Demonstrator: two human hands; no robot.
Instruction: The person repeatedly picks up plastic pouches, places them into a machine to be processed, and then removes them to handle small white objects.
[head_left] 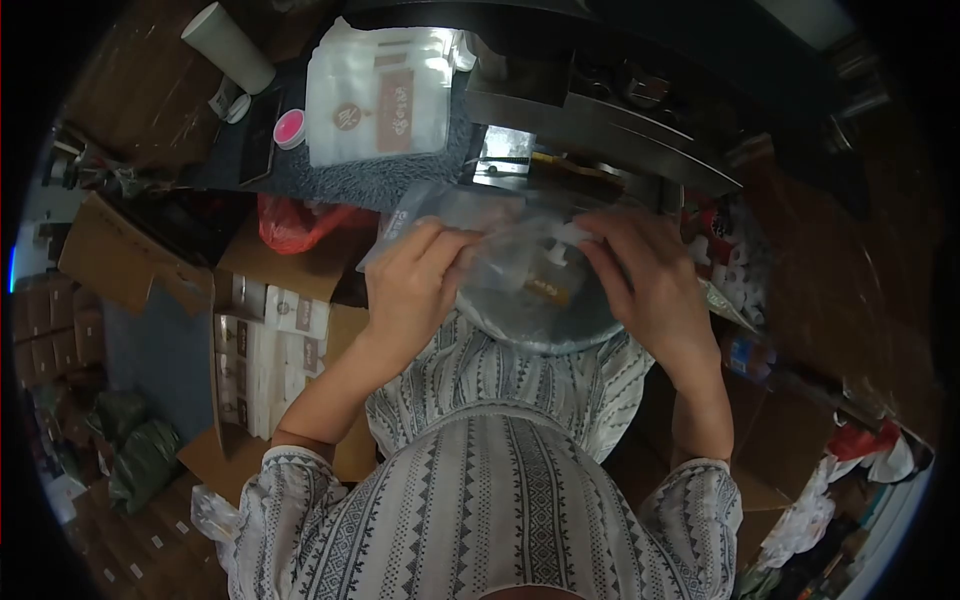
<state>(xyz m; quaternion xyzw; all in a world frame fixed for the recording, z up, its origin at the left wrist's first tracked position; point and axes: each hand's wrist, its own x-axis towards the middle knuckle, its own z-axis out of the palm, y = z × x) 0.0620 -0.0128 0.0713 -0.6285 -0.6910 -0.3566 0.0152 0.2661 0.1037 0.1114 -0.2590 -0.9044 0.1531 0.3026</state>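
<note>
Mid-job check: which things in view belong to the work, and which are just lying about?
Probably job-related: clear plastic between left hand and right hand; printed packets; open carton.

Probably lying about: white cylinder; pink-topped tub; red plastic bag.

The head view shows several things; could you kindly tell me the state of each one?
Bag: held up, blurred; open or sealed, unclear
Left hand: fingers closed on the bag
Right hand: at the bag's other side, grip unclear
Carton: open, packs inside
Pouches: stacked flat on the towel
Red bag: crumpled
Tub: pink on top; lidded or not, unclear
</note>
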